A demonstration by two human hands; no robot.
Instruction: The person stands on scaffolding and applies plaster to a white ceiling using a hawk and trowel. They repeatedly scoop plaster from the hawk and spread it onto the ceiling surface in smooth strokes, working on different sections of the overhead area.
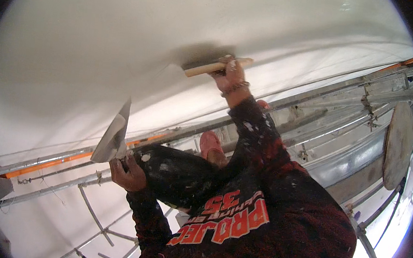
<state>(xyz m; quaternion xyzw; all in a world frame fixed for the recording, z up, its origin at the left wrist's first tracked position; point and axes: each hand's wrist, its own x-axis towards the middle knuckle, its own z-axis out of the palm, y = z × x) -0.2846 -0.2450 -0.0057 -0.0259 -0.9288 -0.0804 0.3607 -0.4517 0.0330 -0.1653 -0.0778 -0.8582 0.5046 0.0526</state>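
My right hand (230, 77) is raised and closed around a plastering blade with a long pale wooden back (201, 69). The blade lies at or very near the smooth white plaster surface (102, 33), and a dark shadow hides its working edge. Lower on the left, my left hand (129, 174) is closed around the base of a flat grey metal plastering tool (111, 138). Its wide plate tilts upward, with a smear of pale plaster on it; whether it is a hawk or a broad trowel I cannot tell. White specks mark my fingers and dark sleeves.
Metal scaffold tubes (41, 198) cross below, with an orange strip (51, 164) along the surface's lower edge. A scaffold board walkway (352, 182) runs right, beside a rounded board (398, 144). My bent leg (176, 172) and a pinkish-red shoe (210, 144) are between my arms.
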